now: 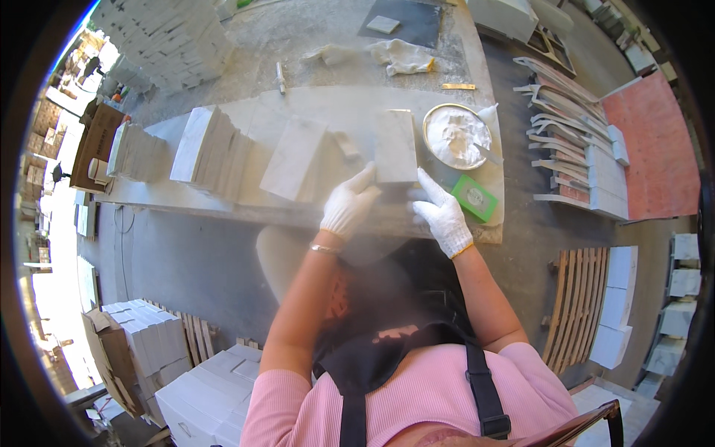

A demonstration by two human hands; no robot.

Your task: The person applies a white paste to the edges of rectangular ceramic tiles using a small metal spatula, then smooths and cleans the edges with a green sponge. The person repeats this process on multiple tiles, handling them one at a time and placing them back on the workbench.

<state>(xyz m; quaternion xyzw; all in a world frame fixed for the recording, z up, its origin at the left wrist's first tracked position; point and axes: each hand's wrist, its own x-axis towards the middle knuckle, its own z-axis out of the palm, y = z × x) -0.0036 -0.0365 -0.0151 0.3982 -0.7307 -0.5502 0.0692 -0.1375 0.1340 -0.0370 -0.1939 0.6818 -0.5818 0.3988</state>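
Note:
Both my hands wear white knit gloves. My left hand (pixel 349 200) is closed at the near left corner of a pale marble tile (pixel 396 147), its fingertips against the tile's edge. My right hand (pixel 442 214) has its fingers spread, one fingertip beside the near right corner; whether it touches the tile I cannot tell. Right of the tile stands a round bowl (pixel 456 137) of white paste or powder, a spatula (pixel 488 154) leaning in it. A green block with a pale round mark (pixel 474 199) lies by the table's near right corner.
Left along the worktable (pixel 298 214) stand a larger tile (pixel 293 160), a blurred small piece (pixel 345 145) and tile rows (pixel 208 153). Loose gloves (pixel 402 57) and a white tube (pixel 281 77) lie farther back. Slatted pallets (pixel 575 305) and stacked white boxes (pixel 212 398) flank me.

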